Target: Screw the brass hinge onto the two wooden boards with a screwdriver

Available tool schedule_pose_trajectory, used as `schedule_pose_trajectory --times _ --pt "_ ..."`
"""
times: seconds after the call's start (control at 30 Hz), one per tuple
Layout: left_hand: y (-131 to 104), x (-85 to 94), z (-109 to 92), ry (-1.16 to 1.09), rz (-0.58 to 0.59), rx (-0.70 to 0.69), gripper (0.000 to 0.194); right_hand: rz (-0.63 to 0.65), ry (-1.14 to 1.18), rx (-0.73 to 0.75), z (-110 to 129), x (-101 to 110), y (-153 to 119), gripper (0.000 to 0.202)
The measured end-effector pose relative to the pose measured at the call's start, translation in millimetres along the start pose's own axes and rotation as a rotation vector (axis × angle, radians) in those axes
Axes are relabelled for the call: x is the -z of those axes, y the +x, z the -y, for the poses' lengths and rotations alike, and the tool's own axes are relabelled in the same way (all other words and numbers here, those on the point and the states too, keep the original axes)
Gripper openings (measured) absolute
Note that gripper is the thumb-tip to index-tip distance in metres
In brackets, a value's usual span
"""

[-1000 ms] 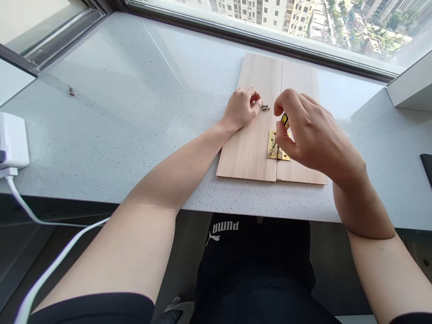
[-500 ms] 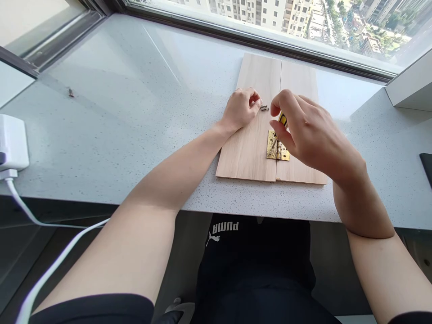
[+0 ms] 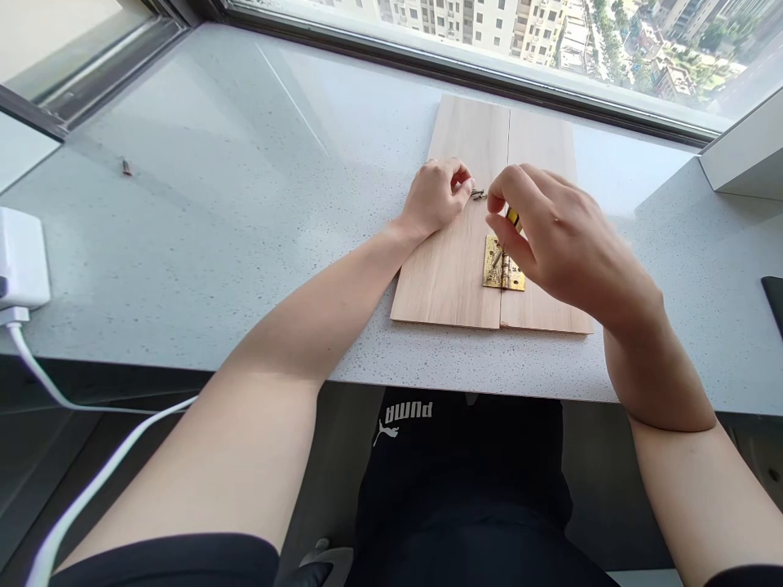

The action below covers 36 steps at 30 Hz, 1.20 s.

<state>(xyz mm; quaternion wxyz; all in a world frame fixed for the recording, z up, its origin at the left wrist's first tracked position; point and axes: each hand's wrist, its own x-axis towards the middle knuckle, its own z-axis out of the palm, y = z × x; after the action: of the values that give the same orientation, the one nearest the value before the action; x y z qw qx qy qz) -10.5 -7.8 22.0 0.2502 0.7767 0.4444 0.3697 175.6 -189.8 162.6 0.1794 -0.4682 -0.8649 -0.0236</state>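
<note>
Two pale wooden boards (image 3: 449, 281) lie side by side, with a brass hinge (image 3: 515, 278) across their seam near the front. A screw (image 3: 496, 260) stands tilted on the hinge's left leaf. My right hand (image 3: 554, 236) is above the hinge, its fingers wrapped round a yellow-and-black screwdriver (image 3: 512, 217), mostly hidden by the hand. My left hand (image 3: 435, 196) rests on the left board with thumb and forefinger closed together. Several small screws (image 3: 479, 195) lie right at its fingertips. Whether it grips one cannot be seen.
The boards lie on a speckled white counter (image 3: 245, 212) below a window (image 3: 465, 33). A lone screw (image 3: 126, 167) is at the far left. A white charger (image 3: 24, 259) with a white cable (image 3: 91, 481) is at the left edge, and a dark object (image 3: 774, 297) at the right.
My right hand has shifted very slightly left over the hinge, still gripping the screwdriver. My left hand stays in place by the screws.
</note>
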Motion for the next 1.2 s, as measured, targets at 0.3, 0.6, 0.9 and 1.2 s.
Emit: schedule_pose_trajectory --times 0.3,0.6,0.9,1.2 --pt "2 -1.2 3 0.019 0.019 0.015 0.043 -0.085 -0.047 -0.112 -1 -3 -2 0.036" --pt "0 1.9 0 0.058 0.063 0.026 0.045 -0.01 0.083 0.039 1 3 -5 0.026" --pt "2 1.9 3 0.088 0.055 -0.007 0.035 -0.092 0.065 -0.09 -9 -10 -3 0.025" --pt "0 10.8 -8 0.174 0.219 0.012 0.062 -0.086 0.095 0.04 -6 -3 -5 0.017"
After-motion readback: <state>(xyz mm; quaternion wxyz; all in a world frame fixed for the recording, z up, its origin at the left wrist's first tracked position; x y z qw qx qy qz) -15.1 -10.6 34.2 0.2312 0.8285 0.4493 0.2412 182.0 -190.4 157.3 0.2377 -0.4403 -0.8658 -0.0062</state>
